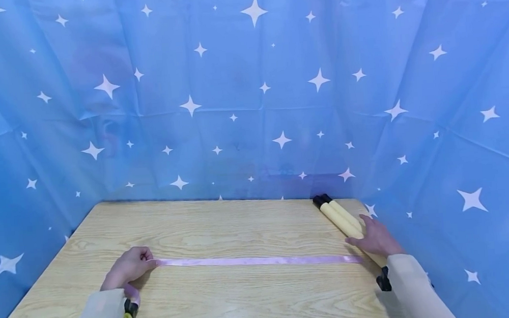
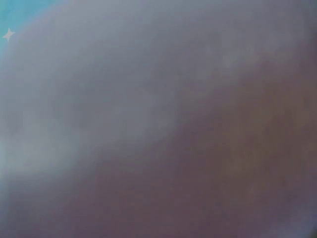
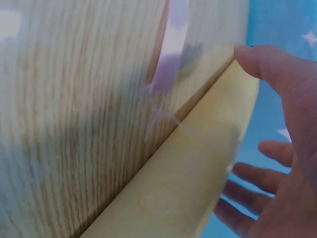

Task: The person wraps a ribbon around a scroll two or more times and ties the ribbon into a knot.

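A pale purple ribbon [image 1: 253, 261] stretches across the wooden table, its frayed right end lying beside a pale yellow, black-ended roll in the right wrist view, where the ribbon [image 3: 171, 54] is seen close up. My left hand [image 1: 132, 265] pinches the ribbon's left part between thumb and fingers; more ribbon hangs below that wrist. My right hand [image 1: 377, 238] is spread over two yellow rolls [image 1: 342, 218], thumb at the near side. In the right wrist view the right hand [image 3: 282, 193] has thumb and fingers apart around the roll [image 3: 183, 163]. The left wrist view is blurred and blocked.
The wooden table [image 1: 241, 229] reaches back to a blue curtain [image 1: 230, 72] with white stars, which also hangs at both sides. The rolls lie slanted along the table's right edge.
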Tool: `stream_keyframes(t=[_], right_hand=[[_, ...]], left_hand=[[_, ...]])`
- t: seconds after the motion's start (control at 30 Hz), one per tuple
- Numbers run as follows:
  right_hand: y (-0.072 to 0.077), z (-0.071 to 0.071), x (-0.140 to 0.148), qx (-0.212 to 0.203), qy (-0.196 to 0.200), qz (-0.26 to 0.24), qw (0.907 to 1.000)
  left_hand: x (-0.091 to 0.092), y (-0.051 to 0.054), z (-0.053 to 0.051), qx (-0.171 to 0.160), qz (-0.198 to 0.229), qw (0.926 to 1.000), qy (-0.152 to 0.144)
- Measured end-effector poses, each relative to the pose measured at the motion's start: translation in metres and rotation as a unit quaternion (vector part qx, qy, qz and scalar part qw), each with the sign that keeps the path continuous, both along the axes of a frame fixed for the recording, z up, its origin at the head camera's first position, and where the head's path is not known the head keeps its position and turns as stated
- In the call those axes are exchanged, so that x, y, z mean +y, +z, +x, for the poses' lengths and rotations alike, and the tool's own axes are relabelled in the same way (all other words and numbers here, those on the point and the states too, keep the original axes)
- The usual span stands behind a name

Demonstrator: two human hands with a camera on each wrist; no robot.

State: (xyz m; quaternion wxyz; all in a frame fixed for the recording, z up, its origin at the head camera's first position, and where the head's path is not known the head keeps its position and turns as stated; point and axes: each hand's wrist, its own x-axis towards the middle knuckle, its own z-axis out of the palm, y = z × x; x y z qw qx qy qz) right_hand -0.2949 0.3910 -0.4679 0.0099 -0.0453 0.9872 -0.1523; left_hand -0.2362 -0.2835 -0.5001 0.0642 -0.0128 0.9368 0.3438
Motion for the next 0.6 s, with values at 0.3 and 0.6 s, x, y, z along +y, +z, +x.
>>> stream_keyframes(t=[0.3,0.6], right_hand=[[-0.006,-0.01,0.004,-0.029,-0.01,0.016,0.9994],[-0.009,-0.014,0.006,-0.02,-0.019,0.009,0.9996]], left_hand=[[0.001,-0.002,0.0,0.003,-0.004,1.0,0.002],[0.002,0.0,0.001,-0.001,-0.003,1.0,0.008]])
